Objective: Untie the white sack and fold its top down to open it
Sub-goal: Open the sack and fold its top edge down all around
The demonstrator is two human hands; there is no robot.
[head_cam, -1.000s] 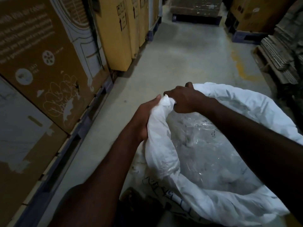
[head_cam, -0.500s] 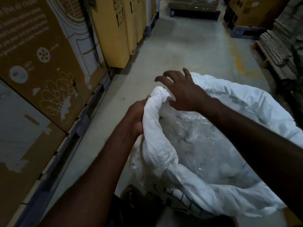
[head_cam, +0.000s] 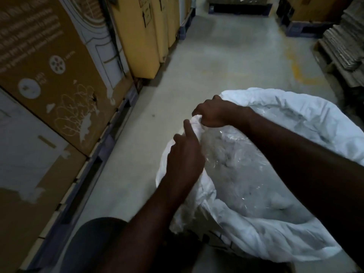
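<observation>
Sack (head_cam: 266, 247) on floor beside boxes (head_cam: 59, 79), mouth open, rim mostly rolled. Right hand (head_cam: 214, 113) pinches the bunched rim corner; left hand (head_cam: 184, 156) loose, forefinger out, gripping nothing. Risk: one-handed tug may slip, letting the fold spring up.

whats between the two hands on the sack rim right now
In the head view, a short bunched ridge of the white sack rim runs between them: the right hand grips its upper end, and the left hand rests against it lower down, index finger extended.
</observation>
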